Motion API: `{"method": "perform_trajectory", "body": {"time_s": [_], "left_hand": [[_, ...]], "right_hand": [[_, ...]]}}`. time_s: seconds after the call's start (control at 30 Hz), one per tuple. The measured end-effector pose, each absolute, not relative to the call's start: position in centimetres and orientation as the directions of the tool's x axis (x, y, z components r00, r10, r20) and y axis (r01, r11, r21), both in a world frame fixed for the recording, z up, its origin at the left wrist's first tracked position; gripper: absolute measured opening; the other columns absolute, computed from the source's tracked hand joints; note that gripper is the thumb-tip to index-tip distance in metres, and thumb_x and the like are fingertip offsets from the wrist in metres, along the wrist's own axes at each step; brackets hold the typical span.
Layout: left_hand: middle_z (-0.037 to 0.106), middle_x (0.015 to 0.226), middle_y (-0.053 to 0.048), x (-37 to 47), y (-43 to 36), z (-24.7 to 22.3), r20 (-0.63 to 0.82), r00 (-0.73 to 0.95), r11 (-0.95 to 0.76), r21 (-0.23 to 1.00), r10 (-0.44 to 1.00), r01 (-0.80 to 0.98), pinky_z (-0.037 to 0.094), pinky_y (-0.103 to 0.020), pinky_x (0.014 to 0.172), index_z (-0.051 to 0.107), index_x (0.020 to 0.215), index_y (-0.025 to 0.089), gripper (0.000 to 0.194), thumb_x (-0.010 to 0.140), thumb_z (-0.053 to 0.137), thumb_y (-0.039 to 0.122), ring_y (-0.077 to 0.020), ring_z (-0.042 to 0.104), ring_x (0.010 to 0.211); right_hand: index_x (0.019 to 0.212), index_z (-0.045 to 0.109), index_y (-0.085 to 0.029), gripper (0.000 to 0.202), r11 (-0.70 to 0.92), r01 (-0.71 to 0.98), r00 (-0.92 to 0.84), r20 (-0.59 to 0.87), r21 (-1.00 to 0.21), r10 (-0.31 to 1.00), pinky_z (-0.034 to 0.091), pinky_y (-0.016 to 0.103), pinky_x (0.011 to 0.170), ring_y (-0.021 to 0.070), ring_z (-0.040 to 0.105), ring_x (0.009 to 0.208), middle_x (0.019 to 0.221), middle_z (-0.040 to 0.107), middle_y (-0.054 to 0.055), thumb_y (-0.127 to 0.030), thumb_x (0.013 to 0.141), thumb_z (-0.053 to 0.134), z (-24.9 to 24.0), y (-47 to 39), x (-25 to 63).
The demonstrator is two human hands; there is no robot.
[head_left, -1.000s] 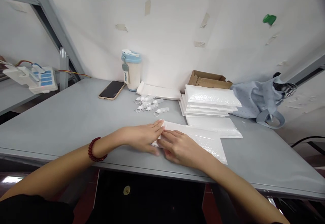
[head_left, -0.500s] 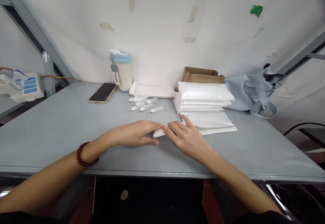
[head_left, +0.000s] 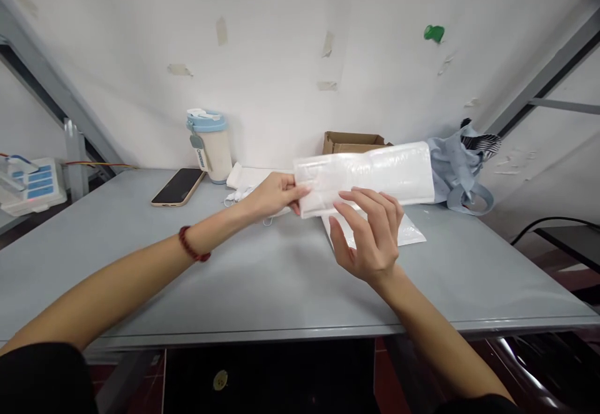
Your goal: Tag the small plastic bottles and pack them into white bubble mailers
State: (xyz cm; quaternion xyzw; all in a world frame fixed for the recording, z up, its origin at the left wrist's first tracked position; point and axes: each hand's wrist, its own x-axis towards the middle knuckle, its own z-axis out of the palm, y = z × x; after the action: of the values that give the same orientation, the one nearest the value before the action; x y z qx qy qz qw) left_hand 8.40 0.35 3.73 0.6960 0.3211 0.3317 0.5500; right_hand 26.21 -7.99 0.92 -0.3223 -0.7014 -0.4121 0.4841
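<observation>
Raised above the table is a long white bubble mailer [head_left: 403, 173], its left end pinched between the thumb and fingers of my left hand [head_left: 274, 196]. It stretches rightward and hides the mailer stack behind it. In front of its lower edge, my right hand [head_left: 372, 242] has its fingers spread and curved; whether any fingertip touches it, I cannot tell. Another white mailer [head_left: 412, 234] lies flat on the table below, partly covered by my right hand. Several small white plastic pieces with loops [head_left: 239, 194] show only in part behind my left hand.
On the grey table [head_left: 234, 289] a phone [head_left: 178, 187] and a cream tumbler with a blue lid [head_left: 213, 148] stand at the left. A cardboard box [head_left: 354, 141] is against the wall. A light-blue cloth bag [head_left: 457, 173] lies at the right.
The white mailer has been lifted off the table by my left hand. My right hand has let go and opened its fingers. The view has shifted slightly.
</observation>
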Motion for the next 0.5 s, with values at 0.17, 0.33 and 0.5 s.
{"method": "perform_trajectory", "body": {"time_s": [0.17, 0.33, 0.5], "left_hand": [[0.058, 0.057, -0.003, 13.0, 5.1, 6.3, 0.026, 0.544, -0.069, 0.996, 0.839, 0.059, 0.041, -0.021, 0.053, 0.056, 0.061, 0.01, 0.028, 0.088, 0.062, 0.016, -0.0065, 0.05, 0.051], [0.051, 0.05, -0.001, 15.4, 7.3, 6.3, -0.14, 0.401, 0.129, 0.99, 0.905, 0.054, 0.041, -0.021, 0.051, 0.054, 0.062, 0.01, 0.026, 0.086, 0.06, 0.003, -0.0061, 0.046, 0.047], [0.052, 0.052, -0.001, 15.5, 7.0, 5.8, -0.146, 0.339, 0.133, 0.989, 0.929, 0.062, 0.046, -0.021, 0.055, 0.055, 0.065, 0.009, 0.022, 0.086, 0.061, 0.005, -0.0069, 0.05, 0.049]], "right_hand": [[0.111, 0.051, -0.022, 0.033, 0.501, 0.846, -0.295, 0.942, 0.181, 0.158, 0.045, 0.043, 0.087, 0.0255, 0.062, 0.099, 0.103, 0.065, 0.01, -0.013, 0.08, 0.057, 0.9, -7.8, 26.8], [0.112, 0.049, -0.022, 0.033, 0.506, 0.855, -0.247, 0.947, 0.113, 0.206, 0.046, 0.043, 0.084, 0.0267, 0.063, 0.095, 0.102, 0.064, 0.01, -0.013, 0.081, 0.057, 1.0, -7.8, 26.9], [0.108, 0.051, -0.02, 0.031, 0.54, 0.835, -0.247, 0.949, 0.106, 0.195, 0.047, 0.042, 0.08, 0.0264, 0.062, 0.093, 0.1, 0.064, 0.011, -0.011, 0.08, 0.059, 1.0, -7.8, 26.6]]}}
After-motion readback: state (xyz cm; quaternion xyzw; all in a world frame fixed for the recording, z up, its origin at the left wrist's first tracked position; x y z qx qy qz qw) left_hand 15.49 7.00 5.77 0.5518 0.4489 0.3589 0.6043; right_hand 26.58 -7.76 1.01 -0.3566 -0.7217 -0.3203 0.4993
